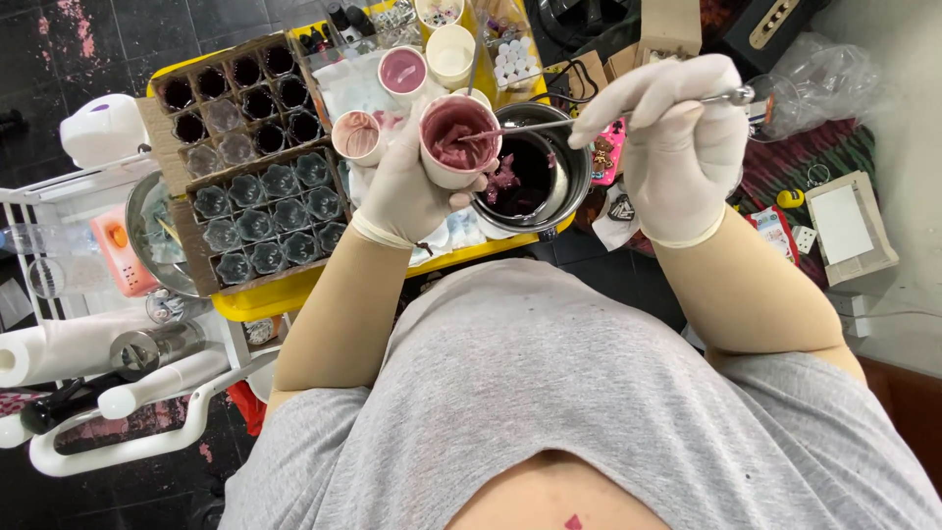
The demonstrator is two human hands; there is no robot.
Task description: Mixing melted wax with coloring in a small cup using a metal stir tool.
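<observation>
A grey shirt [549, 393] fills the near part of the view, and two bare forearms rise from it. The left hand [407, 191], gloved in white, is wrapped around a small white cup [459, 142] smeared inside with a pink-mauve paste; its grip is clenched on the cup's wall, and the cup is held tilted over the near rim of a round metal bowl [574, 157]. The right hand [672, 142], also gloved, is closed on a thin metal spoon [549, 125], whose tip is dipped into the paste in the cup. The bowl is set on a yellow tray [285, 294]. To the left, a cardboard grid of small glass jars [265, 211] is seen. Farther off, more paste-stained cups [403, 71] are standing behind the held cup.
</observation>
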